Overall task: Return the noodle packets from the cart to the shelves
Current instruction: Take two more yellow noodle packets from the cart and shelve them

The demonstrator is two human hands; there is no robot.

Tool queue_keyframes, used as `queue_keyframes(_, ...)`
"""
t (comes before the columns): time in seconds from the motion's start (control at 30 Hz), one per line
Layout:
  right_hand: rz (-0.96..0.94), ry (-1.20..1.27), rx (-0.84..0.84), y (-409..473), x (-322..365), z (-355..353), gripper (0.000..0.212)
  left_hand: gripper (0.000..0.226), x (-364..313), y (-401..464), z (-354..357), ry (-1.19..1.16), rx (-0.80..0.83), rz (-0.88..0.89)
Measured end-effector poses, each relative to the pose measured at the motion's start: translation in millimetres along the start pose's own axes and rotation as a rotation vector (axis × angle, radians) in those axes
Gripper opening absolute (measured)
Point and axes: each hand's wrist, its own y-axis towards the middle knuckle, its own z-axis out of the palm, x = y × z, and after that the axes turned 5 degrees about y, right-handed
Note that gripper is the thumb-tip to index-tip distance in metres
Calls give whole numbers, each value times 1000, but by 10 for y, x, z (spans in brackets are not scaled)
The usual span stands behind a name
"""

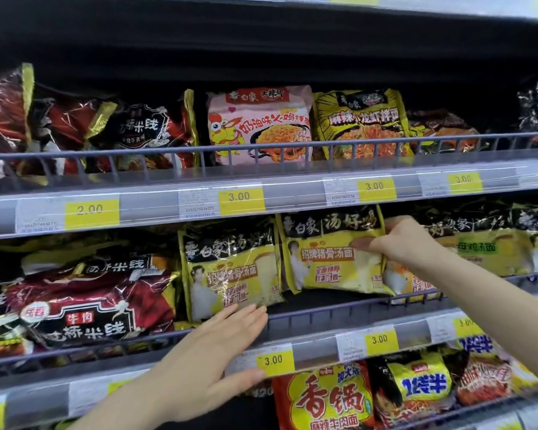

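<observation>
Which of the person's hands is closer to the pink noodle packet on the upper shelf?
Right, narrowly. The right hand grips a yellow packet below and right of the pink packet; the left hand rests lower, at the shelf rail.

price tags first: the yellow paper tag at the left of the upper shelf rail [91, 211] says 2.00, and the next three yellow tags along that rail [242, 197] all say 3.00. the lower rail's yellow tags [273, 360] read 3.00 too. the pink plastic noodle packet with a cartoon chicken [260, 125] has 白象 up top. the yellow-and-black plastic packet pinched by the right hand [332, 249] reads 白象 汤好喝 and 招牌猪骨汤面. the dark red packet at lower left [84, 308] says 牛肉 and 过桥米线. the red-and-yellow packet at the bottom [323, 398] shows 香锅.
</observation>
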Motion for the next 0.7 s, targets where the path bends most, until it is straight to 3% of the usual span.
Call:
queue_keyframes(0.03,2,-19,9,20,-24,38,17,68,-39,-10,-24,-5,113,-38)
queue_keyframes(0.13,51,-15,16,103,-90,147,22,74,-58,-3,-86,84,146,-49)
queue_keyframes(0.2,95,-5,26,194,-148,205,59,76,-50,2,-74,55,136,-54)
queue_keyframes(0.27,124,-19,69,270,-196,253,76,77,-47,3,-80,37,139,-50)
queue_keyframes(0.37,136,-111,98,330,-180,334,72,77,-43,10,-85,39,167,-53)
queue_keyframes(0.5,129,-409,98,378,-110,453,55,77,-53,13,-90,17,140,-39)
queue_keyframes(0.6,122,-595,104,382,-86,539,30,76,-40,5,-67,0,102,-36)
queue_keyframes(0.7,90,-735,28,382,-77,600,28,74,-25,-5,-42,-6,69,-30)
